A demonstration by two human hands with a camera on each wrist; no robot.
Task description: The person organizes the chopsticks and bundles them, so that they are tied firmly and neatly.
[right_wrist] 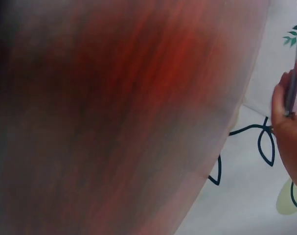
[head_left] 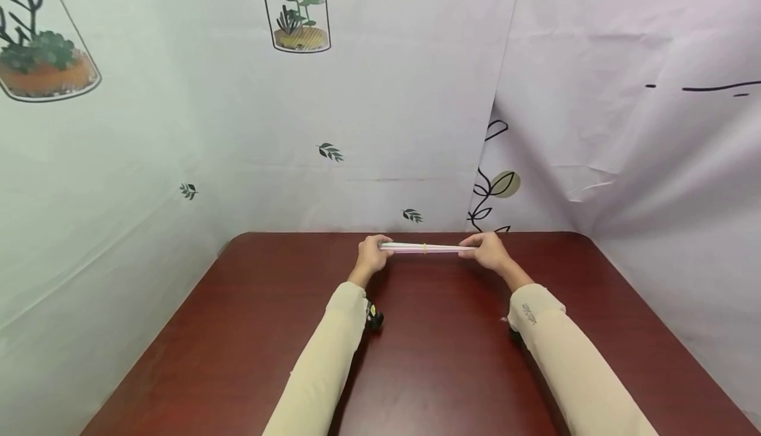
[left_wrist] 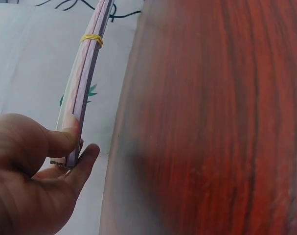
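Note:
A thin stack of flat, layered pieces (head_left: 404, 248) in white, pink and dull purple spans the space between both hands over the table's far edge. Around its middle runs a yellow rubber band (left_wrist: 92, 39). My left hand (head_left: 371, 255) pinches the left end, with the thumb on one side and fingers on the other in the left wrist view. At the opposite end, my right hand (head_left: 492, 253) grips the stack; the right wrist view catches this hand only at its right border. Whether the layers are booklets or loose sheets cannot be told.
The dark red wooden table (head_left: 428, 357) has rounded far corners. Behind and beside it hangs a pale cloth backdrop (head_left: 386, 106) printed with plants. A small black device (head_left: 374, 317) sits at the left wrist, below the cream sleeve (head_left: 321, 363).

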